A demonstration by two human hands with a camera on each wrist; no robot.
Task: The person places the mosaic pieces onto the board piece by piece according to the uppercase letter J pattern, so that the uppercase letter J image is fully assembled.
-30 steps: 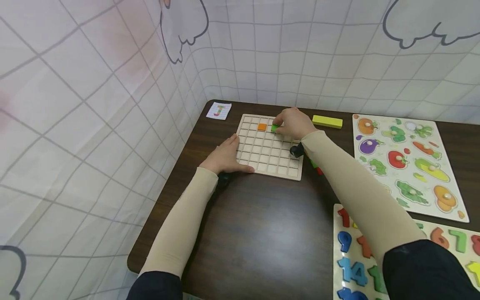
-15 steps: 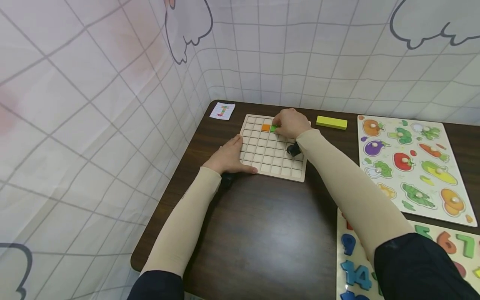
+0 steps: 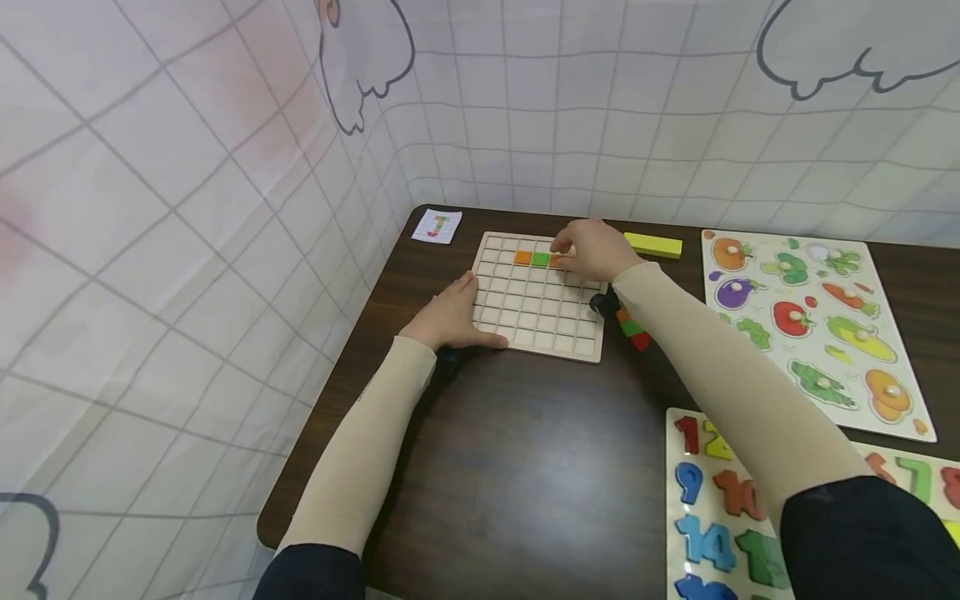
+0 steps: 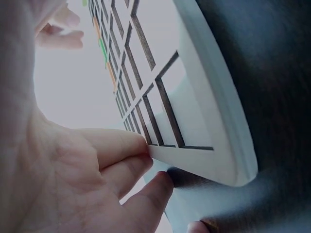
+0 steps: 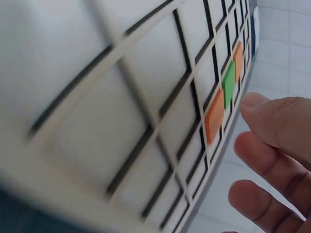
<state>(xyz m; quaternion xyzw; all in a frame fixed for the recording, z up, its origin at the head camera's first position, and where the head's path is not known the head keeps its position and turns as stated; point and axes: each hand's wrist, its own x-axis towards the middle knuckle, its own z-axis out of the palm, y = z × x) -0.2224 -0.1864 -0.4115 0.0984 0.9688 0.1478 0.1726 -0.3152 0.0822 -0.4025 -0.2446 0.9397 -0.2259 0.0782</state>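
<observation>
A pale wooden grid board [image 3: 536, 340] lies at the far left of the table. Two orange tiles [image 3: 522, 257] and a green tile [image 3: 540, 259] between them sit side by side in one of its far rows. My left hand [image 3: 450, 317] touches the board's near left corner, fingers along the left side and thumb at the front edge. Over the far right part of the board is my right hand [image 3: 592, 250], fingertips close to the right orange tile [image 5: 214, 116]. In the right wrist view its thumb and fingers are apart, with nothing between them.
Several red, green and orange pieces [image 3: 632, 328] lie right of the board, partly behind the right wrist. A yellow bar [image 3: 653, 245] is at the back. A small J card [image 3: 437, 226], a vegetable puzzle [image 3: 798, 350] and a number puzzle [image 3: 705, 492] stand around.
My right hand has shifted slightly right, away from the green tile. An orange tile now shows to the right of the green one. The left hand stays at the corner.
</observation>
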